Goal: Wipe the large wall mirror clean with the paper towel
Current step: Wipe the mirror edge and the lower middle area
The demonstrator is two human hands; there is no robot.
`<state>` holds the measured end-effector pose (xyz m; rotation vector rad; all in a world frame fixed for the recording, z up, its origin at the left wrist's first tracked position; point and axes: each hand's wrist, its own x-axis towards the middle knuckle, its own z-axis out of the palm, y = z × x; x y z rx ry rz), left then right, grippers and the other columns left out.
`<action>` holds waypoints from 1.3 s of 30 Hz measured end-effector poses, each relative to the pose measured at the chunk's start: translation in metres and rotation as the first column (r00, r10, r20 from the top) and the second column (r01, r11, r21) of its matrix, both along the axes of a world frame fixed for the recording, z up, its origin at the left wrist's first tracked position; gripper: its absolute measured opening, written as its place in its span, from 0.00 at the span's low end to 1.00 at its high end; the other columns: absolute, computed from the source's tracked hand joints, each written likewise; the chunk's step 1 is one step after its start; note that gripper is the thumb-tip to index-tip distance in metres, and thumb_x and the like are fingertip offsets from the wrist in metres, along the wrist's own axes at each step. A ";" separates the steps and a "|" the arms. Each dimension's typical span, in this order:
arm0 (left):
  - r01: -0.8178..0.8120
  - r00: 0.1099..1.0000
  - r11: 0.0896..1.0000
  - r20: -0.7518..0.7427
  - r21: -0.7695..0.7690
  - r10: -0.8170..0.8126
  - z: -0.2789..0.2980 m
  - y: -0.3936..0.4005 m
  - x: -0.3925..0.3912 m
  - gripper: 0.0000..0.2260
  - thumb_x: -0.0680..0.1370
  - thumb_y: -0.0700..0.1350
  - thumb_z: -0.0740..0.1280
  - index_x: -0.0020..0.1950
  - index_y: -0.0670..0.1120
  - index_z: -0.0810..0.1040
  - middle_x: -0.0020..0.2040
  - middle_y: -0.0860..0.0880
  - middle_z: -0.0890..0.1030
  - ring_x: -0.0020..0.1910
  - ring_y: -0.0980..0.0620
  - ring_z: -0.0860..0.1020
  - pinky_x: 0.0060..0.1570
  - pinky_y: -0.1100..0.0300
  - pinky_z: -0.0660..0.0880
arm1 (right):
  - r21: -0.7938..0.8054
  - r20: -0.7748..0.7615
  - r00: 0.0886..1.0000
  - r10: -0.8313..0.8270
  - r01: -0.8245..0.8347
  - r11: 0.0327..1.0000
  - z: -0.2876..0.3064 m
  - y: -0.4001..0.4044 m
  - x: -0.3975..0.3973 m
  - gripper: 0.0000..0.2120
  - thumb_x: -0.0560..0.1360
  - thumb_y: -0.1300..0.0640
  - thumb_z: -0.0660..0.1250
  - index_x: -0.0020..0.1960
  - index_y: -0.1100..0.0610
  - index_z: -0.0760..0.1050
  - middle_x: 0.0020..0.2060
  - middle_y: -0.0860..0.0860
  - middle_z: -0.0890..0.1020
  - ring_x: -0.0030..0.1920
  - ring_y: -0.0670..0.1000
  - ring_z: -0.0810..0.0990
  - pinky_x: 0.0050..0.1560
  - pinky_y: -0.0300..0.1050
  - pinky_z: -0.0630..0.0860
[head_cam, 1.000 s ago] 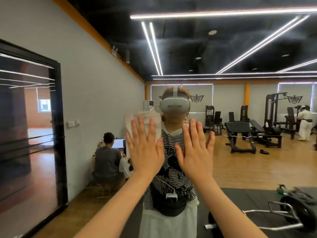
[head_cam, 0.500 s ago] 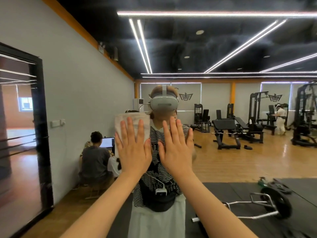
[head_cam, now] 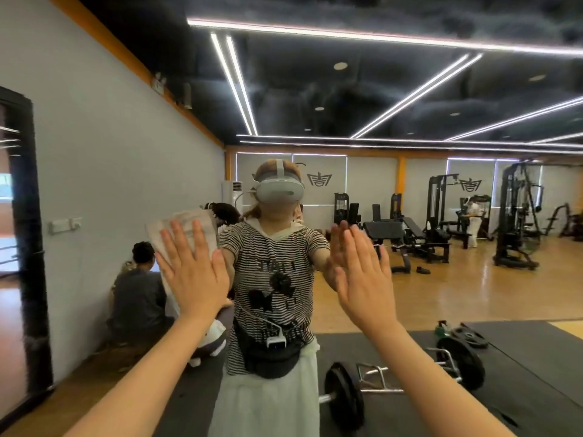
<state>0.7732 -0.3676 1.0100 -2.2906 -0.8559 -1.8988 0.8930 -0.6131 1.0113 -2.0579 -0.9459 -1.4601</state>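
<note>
Left hand [head_cam: 194, 272], fingers flat, presses the paper towel [head_cam: 183, 230] against the mirror [head_cam: 410, 247]; right hand [head_cam: 362, 275], open, now spaced farther from it than before.

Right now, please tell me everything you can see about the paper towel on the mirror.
The paper towel is a white, thin sheet, slightly crumpled, with faint creases. It lies spread flat against the mirror, tilted a little, at about shoulder height of the reflected person. The left hand presses on it with straight, spread fingers and covers its middle and lower part; its upper edge and corners show above the fingertips, and a strip shows below the palm. The right hand is apart from it.
</note>
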 end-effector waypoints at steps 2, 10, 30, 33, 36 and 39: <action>-0.009 1.000 1.000 0.003 -0.025 0.009 0.001 -0.004 0.001 0.29 0.80 0.54 0.47 0.78 0.48 0.42 0.79 0.40 0.47 0.77 0.37 0.48 0.73 0.40 0.43 | -0.012 -0.008 0.999 -0.036 0.036 0.999 -0.004 -0.017 0.011 0.30 0.76 0.51 0.54 0.76 0.59 0.56 0.74 0.57 0.65 0.74 0.53 0.59 0.73 0.54 0.51; -0.068 0.996 0.997 -0.055 -0.048 0.065 0.002 -0.007 0.000 0.29 0.79 0.52 0.49 0.80 0.46 0.49 0.79 0.39 0.50 0.78 0.38 0.49 0.72 0.53 0.30 | 0.069 -0.061 0.996 -0.062 0.066 0.995 0.035 -0.044 0.048 0.31 0.78 0.46 0.49 0.77 0.60 0.56 0.77 0.58 0.59 0.76 0.57 0.55 0.74 0.60 0.48; -0.048 0.999 0.998 0.021 -0.036 0.049 -0.002 -0.006 0.004 0.29 0.79 0.54 0.46 0.80 0.48 0.47 0.80 0.42 0.47 0.78 0.43 0.44 0.73 0.47 0.37 | 0.237 0.075 0.996 -0.055 0.035 0.971 0.031 -0.028 0.082 0.30 0.80 0.47 0.51 0.77 0.61 0.56 0.77 0.58 0.58 0.76 0.54 0.52 0.74 0.54 0.42; -0.059 0.998 0.996 0.018 -0.070 0.061 -0.002 -0.009 0.003 0.29 0.80 0.55 0.45 0.80 0.49 0.46 0.80 0.43 0.47 0.78 0.44 0.44 0.74 0.47 0.39 | 0.228 0.073 0.997 -0.033 0.016 0.973 0.030 -0.029 0.083 0.30 0.80 0.46 0.51 0.77 0.60 0.55 0.77 0.57 0.57 0.77 0.52 0.49 0.74 0.52 0.38; -0.092 0.996 0.991 0.004 -0.096 0.093 0.001 -0.016 0.005 0.28 0.80 0.55 0.44 0.79 0.48 0.43 0.80 0.42 0.46 0.78 0.42 0.44 0.74 0.44 0.41 | 0.221 0.073 0.997 -0.029 0.012 0.975 0.029 -0.029 0.085 0.30 0.80 0.46 0.50 0.78 0.60 0.54 0.77 0.58 0.57 0.77 0.54 0.51 0.74 0.53 0.36; -0.113 0.990 0.975 0.057 -0.190 0.126 0.007 -0.031 0.016 0.28 0.79 0.55 0.41 0.78 0.49 0.41 0.80 0.42 0.46 0.78 0.43 0.44 0.75 0.42 0.43 | 0.220 0.075 0.997 0.009 -0.026 0.975 0.030 -0.027 0.085 0.30 0.80 0.47 0.51 0.77 0.61 0.55 0.77 0.58 0.58 0.77 0.57 0.53 0.74 0.56 0.38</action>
